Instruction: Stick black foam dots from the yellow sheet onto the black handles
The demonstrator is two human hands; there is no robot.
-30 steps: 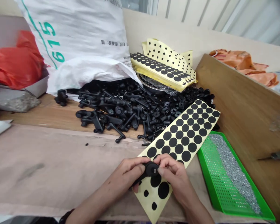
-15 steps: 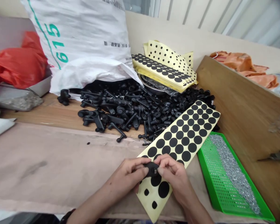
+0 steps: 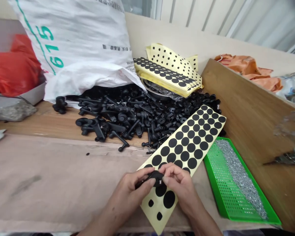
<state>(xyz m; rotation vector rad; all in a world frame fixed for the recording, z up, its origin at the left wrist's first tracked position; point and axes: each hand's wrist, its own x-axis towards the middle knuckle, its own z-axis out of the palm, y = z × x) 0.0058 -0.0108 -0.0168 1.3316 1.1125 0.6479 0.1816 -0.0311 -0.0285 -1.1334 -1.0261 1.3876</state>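
Observation:
A small round black plastic part with a little pale, shiny spot is pinched between my two hands. My left hand closes thumb and fingers on its left side. From the right, my right hand grips its edge with thumb and bent fingers. Under both hands lies a pale yellow sheet of round black stickers, running diagonally up to the right. At its near end, most of the backing is bare, with one large dot and two small ones. My fingers hide part of the black piece.
A heap of black plastic parts spreads before a white woven sack. More sticker sheets rest on a metal bowl behind. A green basket of small metal pieces stands right, beside a wooden board. Red plastic bag at left.
The view has shifted slightly, so the scene sits further left. Both hands keep hold of the black part, which appears slightly turned.

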